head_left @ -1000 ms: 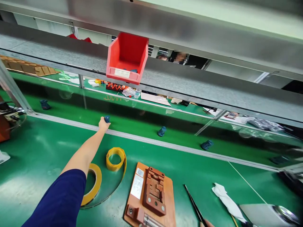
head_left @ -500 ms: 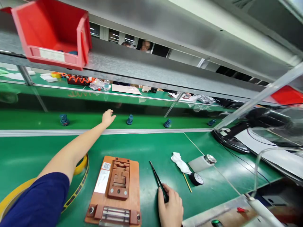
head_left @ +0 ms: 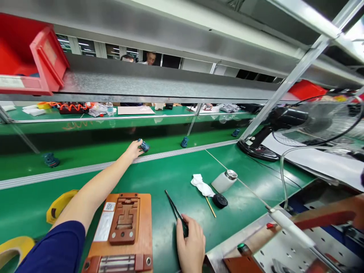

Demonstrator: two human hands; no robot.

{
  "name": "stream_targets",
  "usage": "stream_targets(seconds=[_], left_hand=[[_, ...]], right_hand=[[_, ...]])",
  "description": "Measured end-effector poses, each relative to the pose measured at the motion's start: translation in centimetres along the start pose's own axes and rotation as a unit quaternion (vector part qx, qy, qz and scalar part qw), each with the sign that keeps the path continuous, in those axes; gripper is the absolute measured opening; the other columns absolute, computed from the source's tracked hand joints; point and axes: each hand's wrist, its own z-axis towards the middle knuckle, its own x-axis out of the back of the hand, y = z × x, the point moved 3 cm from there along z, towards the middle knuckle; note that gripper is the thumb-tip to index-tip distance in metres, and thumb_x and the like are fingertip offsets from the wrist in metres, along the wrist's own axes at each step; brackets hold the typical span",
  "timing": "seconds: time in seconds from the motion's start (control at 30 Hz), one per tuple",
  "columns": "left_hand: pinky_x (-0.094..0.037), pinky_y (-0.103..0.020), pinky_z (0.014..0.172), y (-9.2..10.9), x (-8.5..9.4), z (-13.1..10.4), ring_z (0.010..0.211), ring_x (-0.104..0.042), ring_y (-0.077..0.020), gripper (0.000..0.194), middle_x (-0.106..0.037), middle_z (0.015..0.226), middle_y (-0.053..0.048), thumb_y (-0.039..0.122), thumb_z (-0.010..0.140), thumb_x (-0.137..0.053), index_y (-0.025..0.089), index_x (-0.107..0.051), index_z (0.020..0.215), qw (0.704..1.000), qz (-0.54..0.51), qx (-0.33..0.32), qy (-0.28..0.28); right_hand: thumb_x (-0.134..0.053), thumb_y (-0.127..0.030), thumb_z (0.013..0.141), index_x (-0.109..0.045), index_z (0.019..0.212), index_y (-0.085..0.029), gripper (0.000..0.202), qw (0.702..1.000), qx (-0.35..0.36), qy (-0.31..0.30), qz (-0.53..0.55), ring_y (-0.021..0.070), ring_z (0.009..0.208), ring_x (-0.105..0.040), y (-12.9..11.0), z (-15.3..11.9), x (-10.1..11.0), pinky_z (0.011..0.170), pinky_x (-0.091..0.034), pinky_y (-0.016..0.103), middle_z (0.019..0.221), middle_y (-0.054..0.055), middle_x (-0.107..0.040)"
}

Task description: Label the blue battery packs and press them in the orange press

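Note:
Stretched out to the far green strip, my left hand [head_left: 134, 150] has its fingers closed around a small dark blue plastic part [head_left: 144, 146]. Similar blue parts stand along that strip: one [head_left: 51, 160] to the left, one [head_left: 184, 142] to the right and another [head_left: 236, 132] farther right. On the near bench my right hand [head_left: 190, 242] is wrapped around black tweezers [head_left: 174, 206], whose tips point away from me. Between my arms lies a brown fixture board [head_left: 143, 223] with a recessed block [head_left: 125, 220] on it, its cavity holding nothing.
Yellow reels [head_left: 58, 206] lie at left. A white dispenser bottle [head_left: 224, 182], white tissue [head_left: 201, 185], a black round lid [head_left: 220, 201] and a thin stick [head_left: 210, 207] lie at right. Beyond stands a black fan [head_left: 261, 144]. A metal shelf [head_left: 159, 81] with a red bin [head_left: 45, 60] hangs overhead.
My left hand has reached right and closed on a blue part on the strip. My view has turned right. My right hand still holds the tweezers.

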Motion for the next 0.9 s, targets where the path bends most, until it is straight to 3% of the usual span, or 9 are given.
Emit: stream_targets(seconds=[0.2,0.3,0.4,0.5,0.57,0.63,0.73,0.9], left_hand=[[-0.057,-0.032,0.066,0.4,3.3,-11.5,0.069,-0.066,-0.0164,0.049,-0.066,0.086,-0.008,0.054,0.103,-0.039,0.012,-0.064,0.108,0.983,-0.116,0.080,-0.117],[-0.056,-0.033,0.060,-0.9,4.5,-17.3,0.062,-0.064,-0.0177,0.052,-0.064,0.077,-0.007,0.055,0.101,-0.041,0.010,-0.067,0.103,0.967,-0.132,0.142,-0.167],[-0.056,-0.033,0.061,-2.4,4.8,-21.4,0.063,-0.064,-0.0188,0.052,-0.065,0.078,-0.008,0.055,0.100,-0.043,0.010,-0.068,0.102,0.950,-0.139,0.197,-0.198],[-0.056,-0.034,0.063,-3.7,4.8,-23.8,0.064,-0.065,-0.0196,0.051,-0.067,0.080,-0.010,0.056,0.100,-0.044,0.011,-0.068,0.099,0.942,-0.134,0.231,-0.204],[-0.057,-0.036,0.066,-4.2,5.3,-24.6,0.068,-0.067,-0.0216,0.050,-0.069,0.084,-0.012,0.056,0.100,-0.046,0.011,-0.068,0.100,0.947,-0.126,0.230,-0.188],[-0.056,-0.035,0.073,-4.2,6.8,-25.1,0.080,-0.070,-0.0227,0.042,-0.070,0.093,-0.012,0.052,0.099,-0.051,0.014,-0.067,0.105,0.964,-0.112,0.196,-0.139],[-0.054,-0.029,0.086,-3.5,10.7,-26.3,0.100,-0.068,-0.0204,0.029,-0.071,0.107,-0.010,0.044,0.096,-0.061,0.019,-0.067,0.110,0.988,-0.090,0.119,-0.046],[-0.052,-0.037,0.094,-2.5,16.9,-31.0,0.103,-0.067,-0.0252,0.037,-0.072,0.110,-0.011,0.050,0.087,-0.071,0.020,-0.072,0.107,0.997,0.043,0.057,-0.043]], right_hand=[[-0.040,-0.062,0.098,-0.067,0.108,-0.016,0.054,1.000,-0.011,0.008,0.012,0.0334,0.103,-0.060,-1.5,0.8,0.4,0.093,-0.042,0.047,0.105,0.015,-0.069],[-0.044,-0.055,0.097,-0.065,0.110,-0.016,0.046,0.998,0.046,-0.007,0.044,0.0336,0.107,-0.058,-5.2,1.9,1.2,0.097,-0.043,0.052,0.108,0.015,-0.067],[-0.056,-0.042,0.095,-0.061,0.123,-0.021,0.036,0.967,0.156,-0.114,0.167,0.0301,0.122,-0.053,-11.3,3.1,1.5,0.107,-0.043,0.049,0.124,0.014,-0.061],[-0.072,-0.037,0.082,-0.039,0.150,-0.021,0.077,0.901,0.253,-0.261,0.236,0.0300,0.142,-0.037,-16.8,3.9,0.7,0.118,-0.036,0.048,0.151,0.015,-0.040],[-0.074,-0.031,0.076,-0.031,0.154,-0.022,0.089,0.866,0.287,-0.319,0.257,0.0293,0.144,-0.035,-18.6,4.3,-0.5,0.119,-0.035,0.047,0.154,0.014,-0.037],[-0.074,-0.029,0.072,-0.034,0.150,-0.020,0.088,0.857,0.287,-0.338,0.262,0.0297,0.140,-0.040,-18.8,4.8,-2.0,0.118,-0.036,0.048,0.148,0.014,-0.043],[-0.076,-0.030,0.067,-0.041,0.143,-0.018,0.085,0.869,0.252,-0.362,0.225,0.0325,0.135,-0.044,-17.7,5.5,-4.2,0.116,-0.036,0.052,0.142,0.016,-0.049],[-0.081,-0.029,0.067,-0.044,0.141,-0.016,0.084,0.859,0.255,-0.408,0.172,0.0324,0.130,-0.044,-17.1,5.7,-5.9,0.113,-0.038,0.053,0.139,0.015,-0.052]])
